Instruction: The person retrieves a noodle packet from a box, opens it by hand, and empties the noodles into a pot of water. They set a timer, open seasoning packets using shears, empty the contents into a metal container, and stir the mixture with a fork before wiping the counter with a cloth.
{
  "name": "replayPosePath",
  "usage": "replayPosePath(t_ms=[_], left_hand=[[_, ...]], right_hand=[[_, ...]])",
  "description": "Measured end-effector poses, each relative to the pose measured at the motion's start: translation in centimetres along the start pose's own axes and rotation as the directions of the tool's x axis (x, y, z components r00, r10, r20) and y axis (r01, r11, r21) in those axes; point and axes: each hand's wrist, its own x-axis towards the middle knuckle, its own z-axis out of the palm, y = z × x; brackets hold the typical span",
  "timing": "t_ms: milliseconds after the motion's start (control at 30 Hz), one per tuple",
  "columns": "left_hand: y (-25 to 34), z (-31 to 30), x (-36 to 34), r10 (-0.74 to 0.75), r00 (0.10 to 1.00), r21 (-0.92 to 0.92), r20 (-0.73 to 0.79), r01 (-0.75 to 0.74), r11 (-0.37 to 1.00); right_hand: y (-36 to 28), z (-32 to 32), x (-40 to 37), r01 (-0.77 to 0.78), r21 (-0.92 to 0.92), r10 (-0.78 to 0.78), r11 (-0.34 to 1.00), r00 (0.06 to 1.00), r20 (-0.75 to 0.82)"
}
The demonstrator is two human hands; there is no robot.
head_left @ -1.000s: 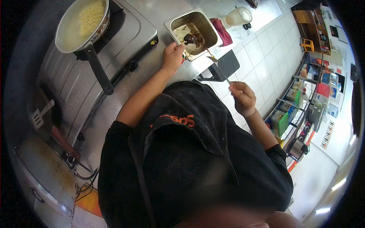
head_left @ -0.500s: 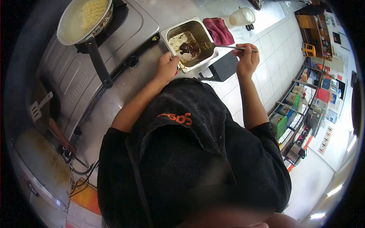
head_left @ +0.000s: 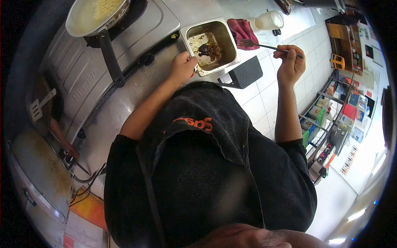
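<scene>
My left hand (head_left: 183, 67) grips the near left rim of a square metal pan (head_left: 228, 53), thumb over the edge. Inside the pan lies a dark brown sauce (head_left: 209, 50) with shredded bits, partly smeared over the bottom. My right hand (head_left: 291, 64) is closed around the handle end of a fork (head_left: 264, 46). The fork's tines point left, outside the pan and over a dark red cloth (head_left: 242, 33) beside it.
A pot (head_left: 78, 25) of noodles in pale liquid sits on the stove (head_left: 82, 62) at left, its black handle pointing towards me. A whitish jar (head_left: 269, 20) stands past the cloth. Another person's arm (head_left: 62, 138) and a slotted spatula (head_left: 41, 104) show at far left.
The fork has come out of the pan and moved right with my right hand. My left hand keeps its hold on the rim.
</scene>
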Motion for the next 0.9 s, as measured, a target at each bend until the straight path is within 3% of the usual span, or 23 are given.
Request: replayPosePath(t_ms=[67, 267, 367, 433, 500, 600, 700, 800, 900], left_hand=[[1.3, 0.1, -0.5, -0.042, 0.999, 0.051, 0.031, 0.04, 0.998], [-0.8, -0.3, 0.3, 0.086, 0.996, -0.02, 0.037, -0.086, 0.996], [1.2, -1.4, -0.8, -0.123, 0.992, 0.177, 0.018, 0.118, 0.977], [0.6, -2.8, -1.5, -0.087, 0.996, 0.235, 0.005, 0.083, 0.968], [0.5, -4.6, -3.2, -0.085, 0.996, 0.284, -0.003, 0.082, 0.955], [-1.2, -6.8, -5.4, -0.025, 0.999, 0.32, -0.03, 0.033, 0.947], [-0.1, -8.3, -8.7, -0.064, 0.995, 0.329, -0.077, 0.085, 0.94], [-2.0, -11.3, -12.2, 0.227, 0.955, 0.366, -0.192, -0.144, 0.919], [-2.7, -14.5, -17.4, 0.446, 0.793, 0.56, -0.415, -0.164, 0.812]], right_hand=[[-0.7, 1.3, -0.4, 0.026, 0.167, -0.025, 0.986, 1.0, -0.011], [0.1, 6.2, -2.9, -0.009, -0.217, 0.057, 0.976, 0.975, 0.215], [0.1, 7.1, -3.1, 0.23, -0.166, -0.193, 0.959, 0.958, 0.213], [-0.7, 8.5, -2.2, 0.299, 0.021, -0.3, 0.954, 0.953, 0.036], [-1.7, 9.4, -0.6, 0.18, 0.334, -0.159, 0.925, 0.983, -0.088], [-4.7, 13.5, 2.7, 0.167, 0.498, -0.14, 0.851, 0.986, -0.092], [-8.1, 19.7, 6.0, 0.095, 0.439, -0.111, 0.893, 0.994, 0.009], [-10.0, 26.5, 8.4, 0.09, 0.437, -0.185, 0.895, 0.966, 0.18], [-8.5, 31.4, 10.6, 0.133, 0.336, -0.224, 0.932, 0.943, 0.247]])
